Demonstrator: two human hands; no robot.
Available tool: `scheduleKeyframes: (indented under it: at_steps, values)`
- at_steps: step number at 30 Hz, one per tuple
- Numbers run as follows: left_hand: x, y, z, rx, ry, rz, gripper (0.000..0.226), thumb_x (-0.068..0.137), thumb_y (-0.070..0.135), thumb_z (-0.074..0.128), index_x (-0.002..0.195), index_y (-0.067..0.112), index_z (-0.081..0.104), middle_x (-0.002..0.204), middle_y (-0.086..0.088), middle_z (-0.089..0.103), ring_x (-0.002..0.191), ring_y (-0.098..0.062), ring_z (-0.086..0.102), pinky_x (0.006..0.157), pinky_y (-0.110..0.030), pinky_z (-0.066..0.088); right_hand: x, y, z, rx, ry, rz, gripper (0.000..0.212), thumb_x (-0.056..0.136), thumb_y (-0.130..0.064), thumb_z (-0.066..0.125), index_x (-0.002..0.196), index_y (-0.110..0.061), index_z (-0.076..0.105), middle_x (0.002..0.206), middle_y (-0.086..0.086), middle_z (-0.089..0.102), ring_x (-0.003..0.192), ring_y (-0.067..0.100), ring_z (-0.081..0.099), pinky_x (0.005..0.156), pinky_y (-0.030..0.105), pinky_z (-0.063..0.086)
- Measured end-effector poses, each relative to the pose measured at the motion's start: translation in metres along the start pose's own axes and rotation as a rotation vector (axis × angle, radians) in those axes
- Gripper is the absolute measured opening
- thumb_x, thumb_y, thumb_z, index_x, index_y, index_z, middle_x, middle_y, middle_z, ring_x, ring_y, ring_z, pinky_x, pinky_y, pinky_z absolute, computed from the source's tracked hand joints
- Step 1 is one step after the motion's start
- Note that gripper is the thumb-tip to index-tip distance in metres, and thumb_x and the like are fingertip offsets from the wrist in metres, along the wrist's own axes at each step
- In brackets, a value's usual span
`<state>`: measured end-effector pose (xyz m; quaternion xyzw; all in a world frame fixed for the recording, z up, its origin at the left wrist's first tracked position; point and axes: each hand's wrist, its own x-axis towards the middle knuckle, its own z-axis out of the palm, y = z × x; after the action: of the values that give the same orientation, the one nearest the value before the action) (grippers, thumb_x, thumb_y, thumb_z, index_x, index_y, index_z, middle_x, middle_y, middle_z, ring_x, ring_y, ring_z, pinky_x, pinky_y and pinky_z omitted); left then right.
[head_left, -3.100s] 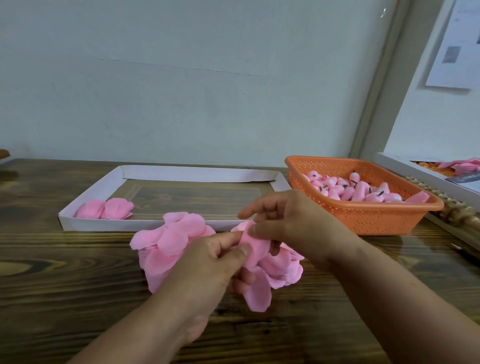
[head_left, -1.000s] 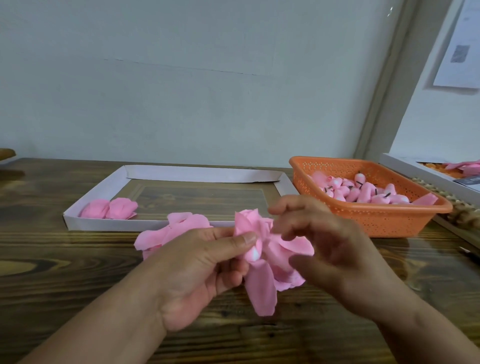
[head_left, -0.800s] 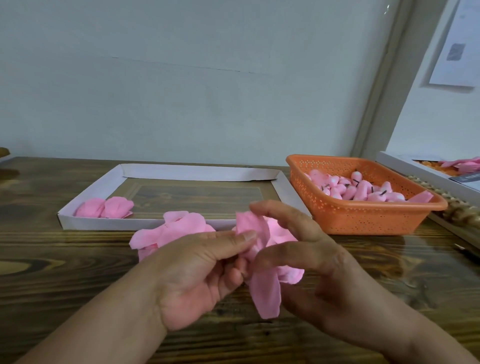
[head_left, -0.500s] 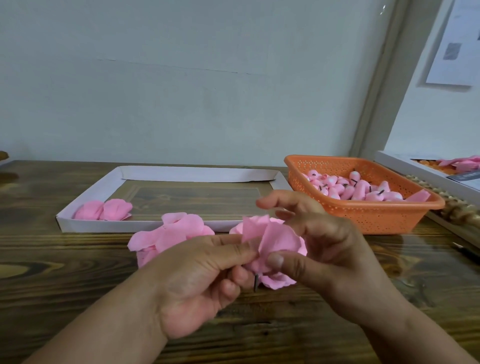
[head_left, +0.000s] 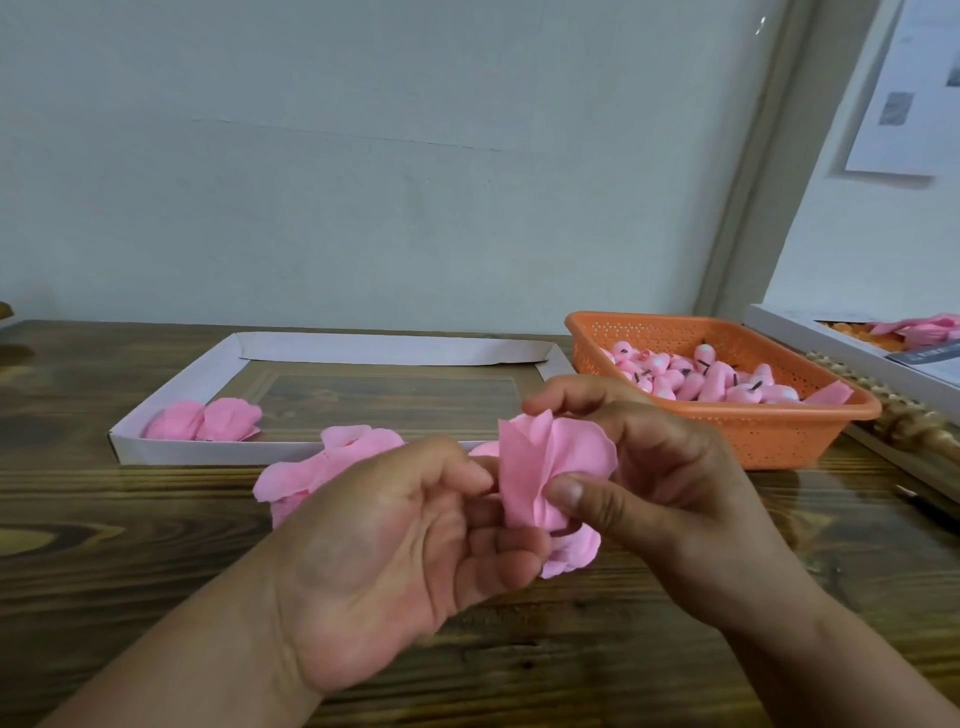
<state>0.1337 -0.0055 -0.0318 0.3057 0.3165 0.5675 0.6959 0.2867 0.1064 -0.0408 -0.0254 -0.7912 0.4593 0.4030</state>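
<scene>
Head cam shows both hands up over the near middle of the wooden table (head_left: 130, 561), working one pink fabric flower (head_left: 550, 467). Left hand (head_left: 395, 551) has its fingers curled and pinches the flower's base from the left, right hand (head_left: 660, 467) wraps round it from the right with the thumb pressed on the petals. Loose pink petals (head_left: 332, 462) sit on the table just behind the left hand. Farther back there's a white tray (head_left: 171, 384) with two finished blooms (head_left: 205, 421), and an orange basket (head_left: 779, 431) of pink buds (head_left: 701, 379) on the right.
</scene>
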Motion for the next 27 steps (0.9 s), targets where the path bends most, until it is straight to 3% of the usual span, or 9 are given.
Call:
scheduleKeyframes:
  at_steps: [2,6,11,15,20,22,24,26,27]
  values:
    - [0.000,-0.001,0.000,0.009,-0.016,0.010,0.037,0.061,-0.010,0.052,0.093,-0.011,0.070,0.071,-0.022,0.061,0.053,-0.021,0.061,0.048,-0.025,0.056,0.000,0.000,-0.001,-0.002,-0.001,-0.017,0.012,0.073,-0.030,0.073,0.079,-0.020,0.070,0.111,0.000,0.062,0.104,0.019,0.061,0.087,0.034,0.048]
    - [0.000,-0.003,0.008,0.078,0.079,0.062,0.011,0.079,-0.001,0.063,0.079,-0.007,0.073,0.065,-0.017,0.062,0.051,-0.016,0.061,0.045,-0.021,0.054,0.001,-0.002,-0.001,0.016,-0.001,-0.043,0.014,0.073,-0.027,0.073,0.079,-0.014,0.070,0.111,0.003,0.062,0.105,0.019,0.060,0.088,0.031,0.047]
    - [0.000,-0.002,0.016,0.056,0.144,0.072,0.013,0.067,0.004,0.061,0.062,-0.002,0.072,0.059,-0.014,0.059,0.047,-0.015,0.060,0.042,-0.020,0.053,-0.005,-0.003,-0.004,0.067,0.017,-0.088,0.028,0.074,-0.030,0.074,0.081,-0.004,0.067,0.117,0.009,0.060,0.111,0.024,0.057,0.093,0.039,0.046]
    - [0.000,-0.001,0.018,0.012,0.180,0.076,0.009,0.063,0.002,0.063,0.060,-0.002,0.070,0.058,-0.013,0.058,0.046,-0.016,0.059,0.038,-0.020,0.050,-0.006,-0.007,-0.007,-0.039,0.021,-0.151,0.025,0.075,-0.032,0.073,0.082,-0.008,0.068,0.124,0.010,0.056,0.122,0.023,0.051,0.101,0.036,0.040]
    - [0.001,-0.001,0.017,-0.007,0.194,0.068,0.010,0.067,0.000,0.062,0.064,-0.005,0.069,0.061,-0.017,0.057,0.043,-0.017,0.058,0.038,-0.021,0.051,-0.003,-0.017,-0.013,-0.208,-0.044,-0.214,0.013,0.078,-0.027,0.070,0.081,-0.015,0.068,0.128,0.008,0.053,0.127,0.026,0.046,0.105,0.052,0.034]
    - [0.001,-0.003,0.018,0.020,0.190,0.069,0.011,0.067,0.001,0.061,0.061,-0.003,0.070,0.059,-0.016,0.057,0.042,-0.016,0.057,0.038,-0.020,0.051,-0.001,-0.020,-0.015,-0.305,-0.108,-0.215,0.014,0.075,-0.023,0.071,0.088,-0.018,0.069,0.132,0.006,0.050,0.130,0.024,0.043,0.106,0.046,0.035]
    - [0.001,-0.003,0.020,0.045,0.192,0.077,0.011,0.062,0.003,0.062,0.056,0.000,0.071,0.054,-0.014,0.057,0.040,-0.015,0.057,0.037,-0.019,0.050,0.011,-0.022,-0.013,-0.401,-0.186,-0.170,0.027,0.070,-0.022,0.078,0.095,-0.030,0.069,0.135,-0.004,0.048,0.131,0.016,0.041,0.107,0.030,0.035]
    - [0.000,-0.004,0.020,0.063,0.190,0.084,0.011,0.060,0.003,0.062,0.057,0.000,0.072,0.053,-0.014,0.058,0.039,-0.014,0.056,0.036,-0.019,0.049,0.021,-0.024,-0.012,-0.384,-0.237,-0.022,0.035,0.065,-0.019,0.083,0.080,-0.048,0.070,0.123,-0.021,0.054,0.123,0.002,0.045,0.098,0.009,0.033]
    - [0.000,-0.004,0.019,0.066,0.189,0.082,0.011,0.060,0.003,0.062,0.059,-0.001,0.072,0.054,-0.014,0.058,0.039,-0.014,0.057,0.036,-0.018,0.049,0.022,-0.024,-0.012,-0.382,-0.244,0.003,0.033,0.065,-0.019,0.083,0.075,-0.048,0.070,0.118,-0.022,0.056,0.121,0.001,0.046,0.095,0.006,0.033]
